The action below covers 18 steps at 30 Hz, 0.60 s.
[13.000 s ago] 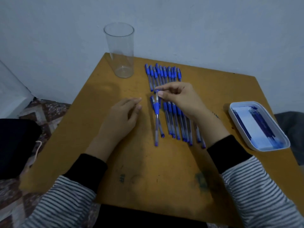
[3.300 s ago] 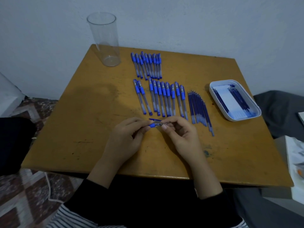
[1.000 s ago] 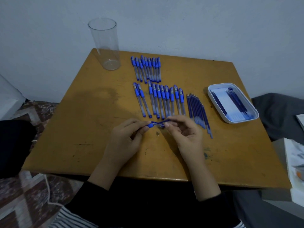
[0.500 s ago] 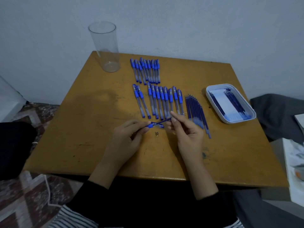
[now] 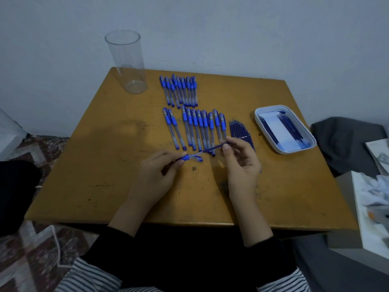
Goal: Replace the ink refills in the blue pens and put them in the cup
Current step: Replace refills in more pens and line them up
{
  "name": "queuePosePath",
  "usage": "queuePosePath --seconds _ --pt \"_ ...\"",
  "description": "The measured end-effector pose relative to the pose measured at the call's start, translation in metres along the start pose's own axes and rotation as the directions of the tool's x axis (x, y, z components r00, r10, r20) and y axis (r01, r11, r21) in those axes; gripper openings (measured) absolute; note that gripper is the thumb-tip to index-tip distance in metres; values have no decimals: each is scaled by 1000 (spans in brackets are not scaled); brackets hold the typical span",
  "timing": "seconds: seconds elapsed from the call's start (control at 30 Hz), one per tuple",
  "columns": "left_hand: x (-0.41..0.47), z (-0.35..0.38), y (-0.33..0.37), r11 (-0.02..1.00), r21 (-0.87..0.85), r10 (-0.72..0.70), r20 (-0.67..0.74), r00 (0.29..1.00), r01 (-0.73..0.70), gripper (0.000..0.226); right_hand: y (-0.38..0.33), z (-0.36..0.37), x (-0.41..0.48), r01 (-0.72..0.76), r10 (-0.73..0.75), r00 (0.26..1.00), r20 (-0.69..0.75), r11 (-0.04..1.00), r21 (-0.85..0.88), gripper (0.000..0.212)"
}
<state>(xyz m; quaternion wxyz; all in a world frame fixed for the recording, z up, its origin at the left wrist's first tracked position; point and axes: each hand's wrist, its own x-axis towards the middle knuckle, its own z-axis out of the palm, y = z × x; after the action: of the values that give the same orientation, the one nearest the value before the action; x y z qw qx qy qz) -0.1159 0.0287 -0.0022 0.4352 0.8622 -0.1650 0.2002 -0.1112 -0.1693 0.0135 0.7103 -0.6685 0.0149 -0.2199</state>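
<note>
Refill (image 5: 212, 149) sticks half out of the pen barrel (image 5: 186, 158) over the table (image 5: 105, 165), pinched by the right hand (image 5: 242, 165); the left hand (image 5: 155, 178) pinches the barrel's blue grip. Pulled crooked, it may bend, and either hand could flick the loose metal tip (image 5: 194, 169) away. Ink level unreadable in the dimness.

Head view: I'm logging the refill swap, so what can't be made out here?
Head view only.
Rear end of the pen barrel: hidden by the left hand gripping it.
The refill pinched by the right hand: too thin and dim to tell used from new.
The small piece on the table: too small to identify.
The tray refills in the white tray: blurred, uncountable.
</note>
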Motion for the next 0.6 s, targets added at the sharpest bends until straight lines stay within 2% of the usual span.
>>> queuePosePath --seconds 0.17,0.33,0.43,0.6 --pt "4 2 2 1000 1 -9 -6 1000 9 23 -10 -9 8 -79 85 995 -47 990 116 20" --pt "21 12 7 997 -71 -42 -14 999 41 21 -15 -36 30 -81 100 986 -131 986 143 19" --pt "35 20 9 998 -57 -38 11 999 38 22 -17 -57 47 -108 120 981 -150 991 85 23" --pt "56 37 8 1000 7 10 -3 1000 -10 23 -23 -84 67 -169 162 985 -56 969 -179 26"
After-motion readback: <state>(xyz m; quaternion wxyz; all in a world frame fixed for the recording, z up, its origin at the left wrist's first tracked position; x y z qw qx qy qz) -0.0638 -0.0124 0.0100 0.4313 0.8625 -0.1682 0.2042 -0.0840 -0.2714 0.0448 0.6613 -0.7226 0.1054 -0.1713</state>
